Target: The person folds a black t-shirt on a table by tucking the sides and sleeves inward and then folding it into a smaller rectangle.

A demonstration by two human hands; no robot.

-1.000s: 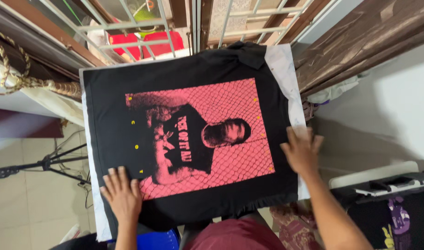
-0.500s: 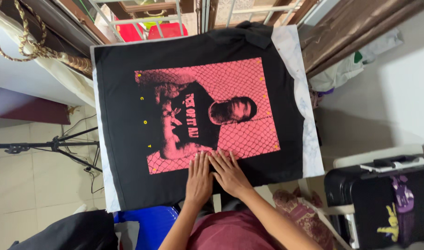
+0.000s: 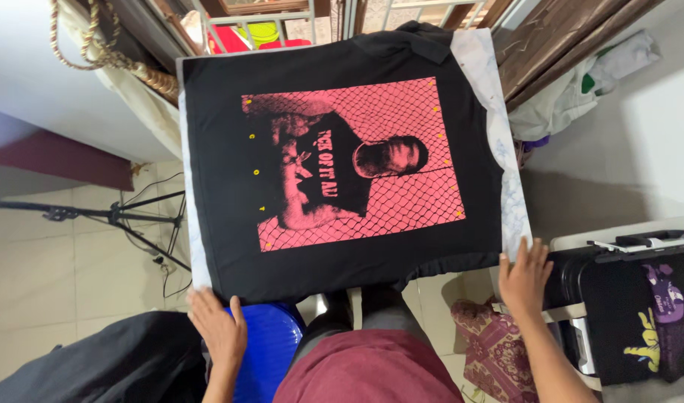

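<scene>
Hands sit at the two near corners of the shirt, low in the frame. The left hand (image 3: 221, 328) lies at lower left, fingers together and flat, resting at the near-left corner of the black shirt (image 3: 222, 209) where it hangs off the white board (image 3: 506, 186), just beside a blue plastic stool (image 3: 263, 339). Whether it pinches cloth underneath, I cannot tell. The right hand (image 3: 524, 280) lies at lower right, fingers spread and open, palm down on the board's near-right corner, touching the shirt's edge; it grips nothing that shows.

From both hands the shirt stretches away toward the top of the frame, its long axis running from the hem at the bottom to the collar at the upper middle. The pink print (image 3: 353, 160) fills the middle, lying sideways. Both hands are about equally near the hem, one at each end of it, and well apart.

Farther off, a black case (image 3: 641, 313) stands right of the right hand, a tripod (image 3: 95, 216) crosses the floor at left, and a window grille (image 3: 282, 15) runs along the top edge.
</scene>
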